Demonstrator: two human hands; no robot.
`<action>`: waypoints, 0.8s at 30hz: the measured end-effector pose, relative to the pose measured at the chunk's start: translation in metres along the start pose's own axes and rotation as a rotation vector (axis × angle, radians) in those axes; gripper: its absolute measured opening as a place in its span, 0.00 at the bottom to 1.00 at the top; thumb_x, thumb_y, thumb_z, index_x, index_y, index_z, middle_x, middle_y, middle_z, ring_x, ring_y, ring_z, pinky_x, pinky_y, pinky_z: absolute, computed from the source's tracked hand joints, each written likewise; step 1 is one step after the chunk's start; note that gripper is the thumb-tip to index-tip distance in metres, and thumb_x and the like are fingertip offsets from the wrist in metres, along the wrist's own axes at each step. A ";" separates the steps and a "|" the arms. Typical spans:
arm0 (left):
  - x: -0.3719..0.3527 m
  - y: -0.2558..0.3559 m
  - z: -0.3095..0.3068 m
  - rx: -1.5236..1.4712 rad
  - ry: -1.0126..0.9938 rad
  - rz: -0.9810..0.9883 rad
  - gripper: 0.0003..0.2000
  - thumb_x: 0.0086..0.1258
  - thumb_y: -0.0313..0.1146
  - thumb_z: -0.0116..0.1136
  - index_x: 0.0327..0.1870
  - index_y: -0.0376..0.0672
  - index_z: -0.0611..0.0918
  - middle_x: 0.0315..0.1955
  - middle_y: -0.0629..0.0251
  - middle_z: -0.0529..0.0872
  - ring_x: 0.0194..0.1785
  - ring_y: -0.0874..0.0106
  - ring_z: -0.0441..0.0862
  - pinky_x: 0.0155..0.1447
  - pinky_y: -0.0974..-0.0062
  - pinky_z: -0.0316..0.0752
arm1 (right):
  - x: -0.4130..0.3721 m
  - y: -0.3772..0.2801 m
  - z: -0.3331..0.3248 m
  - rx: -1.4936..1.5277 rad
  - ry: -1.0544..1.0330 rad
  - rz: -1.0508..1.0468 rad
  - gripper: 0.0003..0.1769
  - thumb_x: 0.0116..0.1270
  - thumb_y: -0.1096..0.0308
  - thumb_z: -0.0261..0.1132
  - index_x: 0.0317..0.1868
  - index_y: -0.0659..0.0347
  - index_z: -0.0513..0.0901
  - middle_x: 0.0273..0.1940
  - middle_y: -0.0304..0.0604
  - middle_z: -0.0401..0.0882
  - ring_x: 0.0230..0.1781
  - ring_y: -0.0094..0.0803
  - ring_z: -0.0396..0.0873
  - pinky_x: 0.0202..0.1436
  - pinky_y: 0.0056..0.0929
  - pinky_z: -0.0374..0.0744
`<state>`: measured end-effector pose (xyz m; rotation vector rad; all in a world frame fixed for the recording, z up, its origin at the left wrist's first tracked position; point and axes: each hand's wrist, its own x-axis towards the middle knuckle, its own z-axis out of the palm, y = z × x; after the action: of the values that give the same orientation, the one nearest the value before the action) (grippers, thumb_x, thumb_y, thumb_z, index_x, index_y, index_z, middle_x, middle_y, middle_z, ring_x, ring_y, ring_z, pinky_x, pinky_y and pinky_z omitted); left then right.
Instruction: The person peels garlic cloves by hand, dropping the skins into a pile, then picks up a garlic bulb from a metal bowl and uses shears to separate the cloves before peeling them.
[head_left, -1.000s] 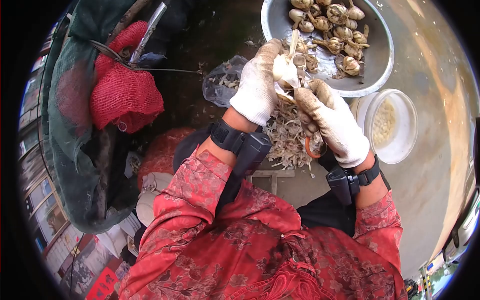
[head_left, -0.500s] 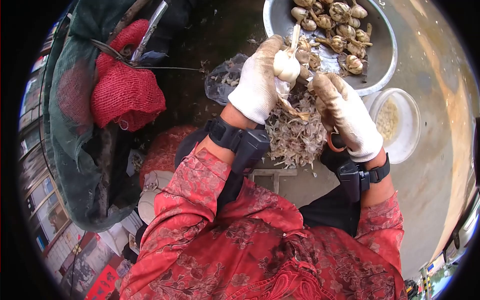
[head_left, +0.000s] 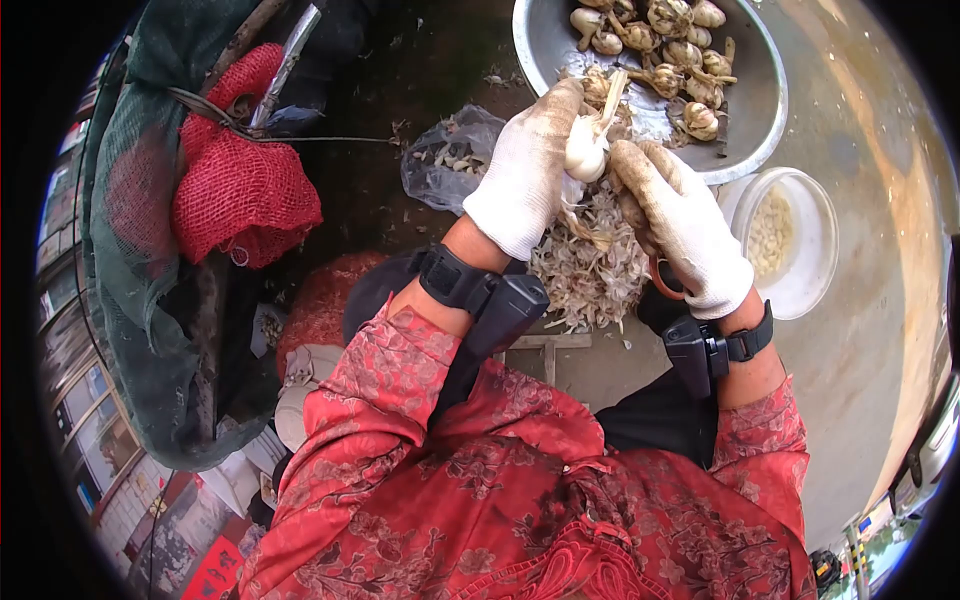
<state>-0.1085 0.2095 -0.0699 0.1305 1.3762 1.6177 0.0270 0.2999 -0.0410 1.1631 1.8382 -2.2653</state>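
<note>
A peeled-looking white garlic bulb (head_left: 584,150) with its stem leaning up to the right is held in my left hand (head_left: 528,165), closed around it. My right hand (head_left: 685,225) is closed beside the bulb, its fingertips up against the bulb's right side. From under the right palm sticks the orange loop handle of scissors (head_left: 664,278); their blades are hidden by the hand. Both hands wear white gloves with soiled fingers. Just below the hands lies a heap of garlic skins (head_left: 590,268).
A metal basin (head_left: 775,120) of unpeeled garlic bulbs stands ahead. To the right is a white plastic tub (head_left: 822,255) with pale cloves inside. A clear plastic bag (head_left: 425,185) holding cloves lies left of my hands. Red mesh sacking (head_left: 245,200) and green netting (head_left: 150,300) hang farther left.
The garlic bulb has tipped, its stem now leaning more to the right. My right fingers have come closer against it. The view has shifted slightly.
</note>
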 end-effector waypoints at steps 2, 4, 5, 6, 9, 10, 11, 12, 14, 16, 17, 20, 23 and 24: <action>-0.003 0.001 0.001 0.045 -0.002 -0.006 0.18 0.74 0.49 0.52 0.40 0.42 0.80 0.28 0.72 0.79 0.27 0.82 0.74 0.28 0.81 0.70 | 0.000 0.002 0.000 0.103 -0.034 -0.015 0.19 0.75 0.59 0.56 0.53 0.67 0.78 0.42 0.36 0.80 0.42 0.19 0.72 0.47 0.21 0.73; -0.008 0.004 0.005 0.027 -0.006 -0.032 0.14 0.76 0.45 0.50 0.42 0.42 0.79 0.30 0.70 0.82 0.28 0.82 0.76 0.31 0.85 0.70 | -0.003 -0.004 0.001 0.158 -0.045 0.007 0.19 0.75 0.58 0.56 0.53 0.67 0.78 0.44 0.36 0.80 0.43 0.19 0.73 0.49 0.21 0.73; -0.005 0.003 0.004 0.028 -0.006 -0.031 0.14 0.76 0.45 0.50 0.42 0.42 0.79 0.30 0.70 0.82 0.28 0.82 0.76 0.31 0.85 0.70 | -0.004 -0.006 0.002 0.213 -0.055 0.030 0.20 0.75 0.58 0.57 0.53 0.67 0.78 0.45 0.37 0.80 0.45 0.20 0.74 0.51 0.21 0.73; -0.002 0.001 0.004 0.008 -0.027 -0.016 0.14 0.76 0.44 0.50 0.42 0.42 0.79 0.30 0.71 0.81 0.28 0.82 0.75 0.31 0.85 0.70 | -0.002 -0.005 0.003 0.213 -0.055 0.029 0.20 0.75 0.58 0.57 0.53 0.67 0.78 0.45 0.37 0.80 0.45 0.20 0.74 0.51 0.21 0.73; -0.003 0.000 0.001 0.044 -0.102 -0.022 0.14 0.76 0.44 0.50 0.43 0.42 0.79 0.30 0.72 0.81 0.29 0.82 0.76 0.32 0.84 0.71 | 0.001 0.002 0.006 0.236 -0.068 -0.033 0.16 0.73 0.53 0.58 0.44 0.57 0.79 0.24 0.23 0.68 0.18 0.10 0.58 0.19 0.14 0.55; -0.005 0.002 0.000 0.103 -0.154 -0.042 0.14 0.76 0.43 0.50 0.44 0.42 0.79 0.30 0.72 0.81 0.29 0.82 0.76 0.32 0.84 0.71 | 0.003 0.004 0.005 0.223 -0.093 -0.033 0.16 0.73 0.53 0.59 0.44 0.58 0.80 0.24 0.24 0.68 0.18 0.09 0.58 0.19 0.14 0.54; -0.005 0.001 0.000 0.104 -0.153 -0.040 0.14 0.76 0.43 0.50 0.44 0.42 0.79 0.30 0.72 0.81 0.29 0.82 0.76 0.32 0.84 0.71 | 0.004 0.005 0.005 0.211 -0.119 -0.033 0.16 0.73 0.54 0.59 0.44 0.58 0.81 0.25 0.24 0.69 0.19 0.09 0.57 0.20 0.14 0.53; -0.005 0.000 0.000 0.074 -0.145 -0.040 0.14 0.76 0.43 0.50 0.44 0.41 0.79 0.30 0.72 0.81 0.29 0.82 0.76 0.33 0.84 0.72 | 0.001 0.001 0.006 0.210 -0.120 -0.034 0.16 0.73 0.54 0.59 0.44 0.58 0.81 0.25 0.24 0.69 0.19 0.09 0.57 0.20 0.14 0.53; -0.004 -0.003 0.002 0.044 -0.139 -0.035 0.14 0.76 0.43 0.49 0.44 0.40 0.79 0.30 0.72 0.81 0.30 0.82 0.76 0.33 0.84 0.72 | -0.005 -0.010 0.005 0.293 -0.161 0.042 0.17 0.72 0.55 0.60 0.43 0.61 0.83 0.29 0.26 0.75 0.23 0.10 0.64 0.25 0.14 0.62; -0.003 -0.005 0.004 -0.067 -0.059 -0.046 0.16 0.76 0.43 0.48 0.45 0.38 0.78 0.32 0.66 0.83 0.31 0.77 0.79 0.35 0.81 0.76 | -0.001 -0.002 0.007 0.101 -0.131 -0.079 0.17 0.72 0.55 0.61 0.45 0.63 0.83 0.31 0.28 0.77 0.27 0.13 0.67 0.29 0.16 0.66; 0.001 -0.006 0.000 -0.068 -0.060 -0.044 0.16 0.76 0.43 0.48 0.45 0.38 0.78 0.32 0.66 0.83 0.31 0.77 0.79 0.35 0.81 0.76 | 0.000 0.000 0.007 -0.093 -0.099 -0.199 0.18 0.71 0.56 0.62 0.47 0.65 0.82 0.33 0.30 0.79 0.30 0.15 0.71 0.34 0.19 0.71; 0.005 0.005 -0.007 -0.212 -0.060 -0.148 0.18 0.75 0.43 0.47 0.48 0.34 0.76 0.35 0.55 0.85 0.33 0.66 0.84 0.37 0.72 0.81 | -0.006 0.001 0.009 -0.480 -0.203 -0.287 0.17 0.67 0.54 0.64 0.43 0.61 0.82 0.30 0.42 0.79 0.27 0.30 0.73 0.33 0.32 0.73; 0.009 -0.006 -0.008 -0.321 -0.060 -0.163 0.19 0.76 0.44 0.47 0.48 0.33 0.76 0.34 0.55 0.85 0.32 0.67 0.84 0.34 0.73 0.81 | -0.009 0.004 0.008 -0.588 -0.235 -0.503 0.15 0.64 0.54 0.66 0.37 0.58 0.84 0.28 0.48 0.79 0.26 0.42 0.73 0.33 0.36 0.73; 0.006 -0.003 -0.007 -0.315 -0.086 -0.161 0.19 0.76 0.43 0.47 0.48 0.32 0.75 0.34 0.54 0.85 0.31 0.67 0.84 0.32 0.75 0.80 | -0.010 -0.001 0.008 -0.511 -0.219 -0.355 0.16 0.64 0.54 0.66 0.36 0.59 0.84 0.26 0.47 0.78 0.26 0.39 0.73 0.33 0.35 0.73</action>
<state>-0.1142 0.2081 -0.0773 -0.0946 1.0253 1.6503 0.0300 0.2894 -0.0344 0.5259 2.4622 -1.7741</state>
